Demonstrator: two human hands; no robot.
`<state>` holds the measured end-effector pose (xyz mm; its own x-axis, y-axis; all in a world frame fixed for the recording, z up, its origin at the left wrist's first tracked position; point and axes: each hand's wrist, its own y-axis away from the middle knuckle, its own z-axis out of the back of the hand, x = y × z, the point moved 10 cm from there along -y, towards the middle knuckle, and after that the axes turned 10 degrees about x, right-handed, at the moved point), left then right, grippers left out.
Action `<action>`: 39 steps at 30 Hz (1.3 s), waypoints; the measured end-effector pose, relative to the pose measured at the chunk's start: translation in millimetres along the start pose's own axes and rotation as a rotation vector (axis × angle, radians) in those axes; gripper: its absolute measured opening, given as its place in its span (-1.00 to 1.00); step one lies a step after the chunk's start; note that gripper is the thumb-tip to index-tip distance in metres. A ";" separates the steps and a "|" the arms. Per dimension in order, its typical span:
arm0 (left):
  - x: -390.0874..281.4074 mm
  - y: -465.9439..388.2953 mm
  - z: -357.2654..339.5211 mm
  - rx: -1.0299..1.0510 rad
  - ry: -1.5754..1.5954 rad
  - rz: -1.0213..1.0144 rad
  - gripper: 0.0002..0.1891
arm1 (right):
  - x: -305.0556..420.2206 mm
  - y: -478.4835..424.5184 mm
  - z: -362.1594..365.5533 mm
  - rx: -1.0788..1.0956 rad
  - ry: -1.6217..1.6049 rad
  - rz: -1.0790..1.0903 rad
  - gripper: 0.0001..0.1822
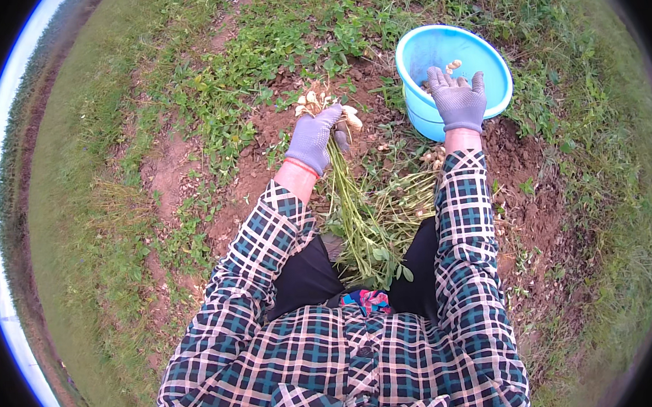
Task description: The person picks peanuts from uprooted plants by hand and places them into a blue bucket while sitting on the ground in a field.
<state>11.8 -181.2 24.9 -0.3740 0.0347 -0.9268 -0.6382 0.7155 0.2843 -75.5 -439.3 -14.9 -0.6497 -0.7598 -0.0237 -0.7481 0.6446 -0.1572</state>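
My left hand [316,137], in a grey knit glove, is closed around a bunch of peanut plants [348,196]. Pale peanut pods [312,101] and roots stick out above the fist, while green stems and leaves hang down between my knees. Over the near rim of a light blue plastic bucket [424,122] is my right hand [460,103], also gloved, with its fingers spread. Just beyond those fingers, loose peanuts [453,66] show against the bucket's inside. My hand hides much of what lies in the bucket.
More pulled peanut plants [409,195] lie on the ground between my legs, with pods [434,156] beside my right forearm. Bare reddish soil [268,126] surrounds the bucket and plants. Low green weeds [213,98] grow ahead and to the left.
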 end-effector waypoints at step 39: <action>5.3 36.6 -64.0 0.446 0.273 0.192 -0.81 | -116.0 107.7 -82.5 0.232 0.818 -0.332 -0.74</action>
<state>-56.6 -199.5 46.0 -0.6541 0.0542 -0.7545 -0.2166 0.9422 0.2555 -91.8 -274.8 52.4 -0.3647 -0.5497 0.7516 -0.9255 0.3026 -0.2278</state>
